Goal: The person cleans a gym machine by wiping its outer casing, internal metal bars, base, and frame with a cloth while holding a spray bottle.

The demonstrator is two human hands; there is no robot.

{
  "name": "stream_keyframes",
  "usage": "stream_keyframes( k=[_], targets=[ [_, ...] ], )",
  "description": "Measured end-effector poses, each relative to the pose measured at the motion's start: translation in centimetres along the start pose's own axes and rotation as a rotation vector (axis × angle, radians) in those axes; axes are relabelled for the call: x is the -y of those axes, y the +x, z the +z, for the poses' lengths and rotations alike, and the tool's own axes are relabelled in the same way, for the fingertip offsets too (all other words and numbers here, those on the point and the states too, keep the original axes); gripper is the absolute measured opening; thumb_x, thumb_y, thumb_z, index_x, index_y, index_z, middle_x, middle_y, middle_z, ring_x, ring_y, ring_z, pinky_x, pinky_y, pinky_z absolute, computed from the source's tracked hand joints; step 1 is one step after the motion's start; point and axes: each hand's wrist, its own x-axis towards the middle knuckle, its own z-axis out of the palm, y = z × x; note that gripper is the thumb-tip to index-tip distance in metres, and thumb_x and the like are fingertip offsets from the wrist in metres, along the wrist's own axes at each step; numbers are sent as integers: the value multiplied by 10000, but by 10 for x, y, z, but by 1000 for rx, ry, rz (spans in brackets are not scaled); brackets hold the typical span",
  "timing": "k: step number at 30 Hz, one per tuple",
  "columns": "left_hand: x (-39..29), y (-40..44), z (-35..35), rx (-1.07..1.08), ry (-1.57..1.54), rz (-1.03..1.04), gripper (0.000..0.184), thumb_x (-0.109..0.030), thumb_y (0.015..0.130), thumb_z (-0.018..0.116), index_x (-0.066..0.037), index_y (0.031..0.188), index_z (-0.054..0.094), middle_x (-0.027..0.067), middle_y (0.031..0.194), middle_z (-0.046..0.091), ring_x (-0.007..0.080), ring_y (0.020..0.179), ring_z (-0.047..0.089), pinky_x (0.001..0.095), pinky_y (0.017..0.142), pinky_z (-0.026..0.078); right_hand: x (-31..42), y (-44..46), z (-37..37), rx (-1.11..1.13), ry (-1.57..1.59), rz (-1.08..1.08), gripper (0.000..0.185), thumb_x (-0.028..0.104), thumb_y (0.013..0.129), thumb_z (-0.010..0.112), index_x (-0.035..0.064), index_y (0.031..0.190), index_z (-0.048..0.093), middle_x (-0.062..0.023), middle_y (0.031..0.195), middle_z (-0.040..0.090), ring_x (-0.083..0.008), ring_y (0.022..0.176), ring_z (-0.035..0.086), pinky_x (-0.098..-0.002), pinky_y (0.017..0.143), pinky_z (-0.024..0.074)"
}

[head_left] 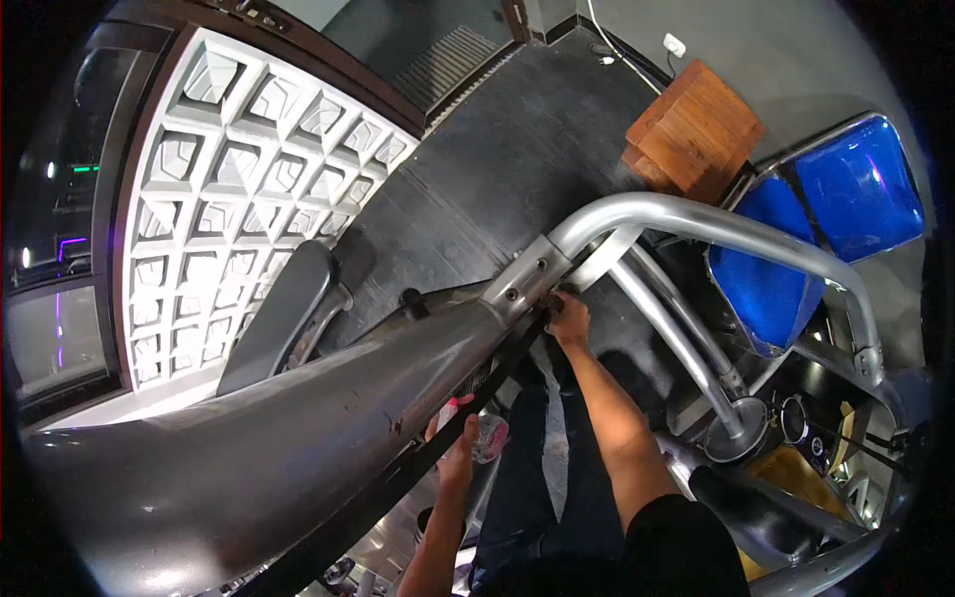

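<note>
A large grey metal machine housing (328, 438) runs diagonally in front of me. At its upper end a bolted bracket (524, 281) joins it to a bent silver tube (696, 214). My right hand (568, 320) is at the dark underside of this joint, its fingers curled in; what they grip is hidden. Lower down, my left hand (456, 453) is closed beside a black rail (398, 488) along the housing's edge. It holds a small clear plastic container (488, 439) with pink on it, partly covered by my fingers.
Straight silver tubes (671, 338) descend to a round foot (736, 430) at my right. Beyond are a blue chair (771, 249) and a wooden box (696, 129). A white patterned block wall (239, 164) and a grey padded seat (279, 318) stand at the left.
</note>
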Motion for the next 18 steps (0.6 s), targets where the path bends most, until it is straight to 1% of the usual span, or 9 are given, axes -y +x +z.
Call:
stream_keyframes(
  k=[2,4,5,7,8,10,14,16,18],
  targets=[
    [6,1,3,-37,-106,47,295,-221,899,726,-4,1097,696,8,968,649,89,796,548,265,749,453,13,-1,-15,25,29,52,329,248,825,709,155,1141,725,-157,1090,714,-362,1044,669,-444,917,530],
    [20,7,-5,-14,-69,71,312,-243,895,731,-5,1094,697,14,983,649,90,805,546,266,747,456,18,-1,-26,230,104,133,380,338,802,764,165,1139,731,-180,1058,723,-326,978,702,-454,895,540],
    [27,9,-9,5,-33,93,330,-265,890,735,-6,1090,697,20,999,648,90,814,545,267,745,459,20,1,-30,225,102,131,380,338,802,764,165,1139,731,-180,1058,723,-326,978,702,-454,895,540],
    [27,11,-7,-5,-26,101,342,-279,885,740,-5,1084,697,24,997,644,94,827,545,273,745,462,15,8,-37,431,-101,33,418,330,760,807,182,1144,737,-142,1060,734,-304,974,709,-428,896,545],
    [28,13,-6,-20,-14,106,354,-293,879,744,-4,1078,696,29,996,639,99,841,545,280,746,465,12,11,-42,423,-105,29,418,330,760,807,182,1144,737,-142,1060,734,-304,974,709,-428,896,545],
    [25,11,-5,-17,-13,104,377,-318,880,741,-2,1079,693,29,984,634,106,841,543,294,745,465,14,12,-55,629,37,-114,364,251,735,801,225,1096,757,-119,1048,738,-331,999,697,-399,891,540],
    [36,13,-8,-8,10,135,415,-349,885,734,6,1093,679,26,967,618,103,809,532,293,708,456,13,9,-57,566,38,-182,361,228,746,798,215,1104,756,-112,1017,748,-320,968,709,-388,875,546],
    [36,15,-11,1,47,138,426,-359,887,734,5,1100,674,29,983,618,95,805,528,285,697,452,4,8,-42,411,67,45,384,241,769,800,190,1145,738,-128,1124,721,-329,1070,675,-416,942,534],
    [31,13,-10,9,83,141,437,-369,889,733,5,1106,668,31,999,619,88,802,524,276,686,447,-2,7,-24,287,30,153,375,242,784,787,184,1151,733,-135,1131,718,-342,1075,669,-422,945,528]
  ],
)
